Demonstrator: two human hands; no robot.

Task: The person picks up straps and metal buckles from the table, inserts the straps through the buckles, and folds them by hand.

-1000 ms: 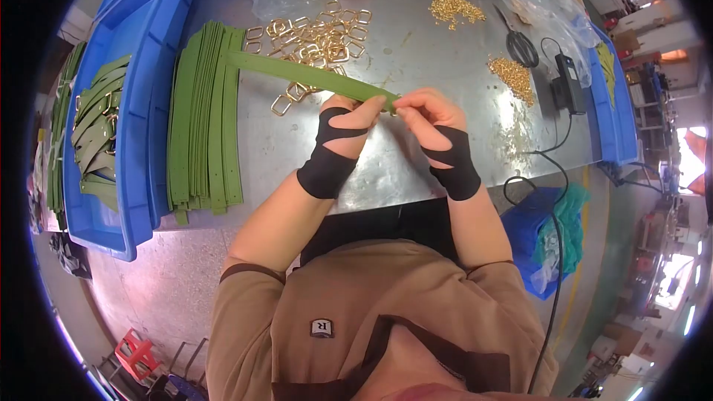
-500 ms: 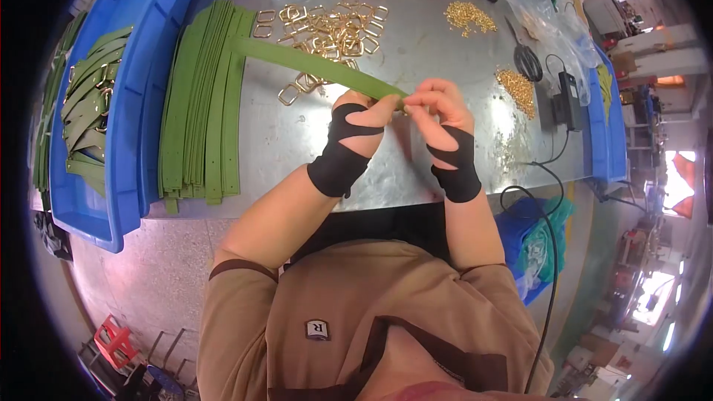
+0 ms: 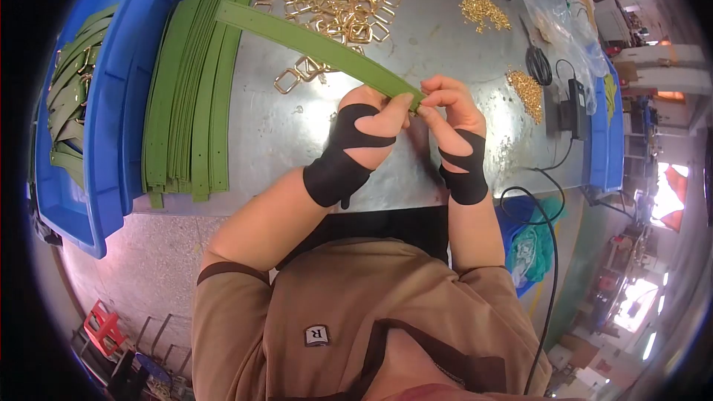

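Note:
A green strap (image 3: 319,46) slants across the table, its far end over a stack of similar green straps (image 3: 186,96). My left hand (image 3: 379,115), in a black wrist support, is closed on its near end with the thumb on top. My right hand (image 3: 449,108), also in a black support, pinches the tip of that same end with thumb and finger. Whether a small part sits between the fingertips is hidden. Gold rectangular rings (image 3: 345,15) lie in a heap beyond the strap.
A blue bin (image 3: 100,141) with buckled green straps stands at the left. Two piles of small gold pieces (image 3: 484,13) lie on the right, near black scissors (image 3: 538,63) and a black power adapter (image 3: 575,108). A black cable (image 3: 553,252) hangs past the table edge.
The whole view has shifted slightly. The strap's near end and both hands sit a little lower and farther right in view. Both hands still hold the strap.

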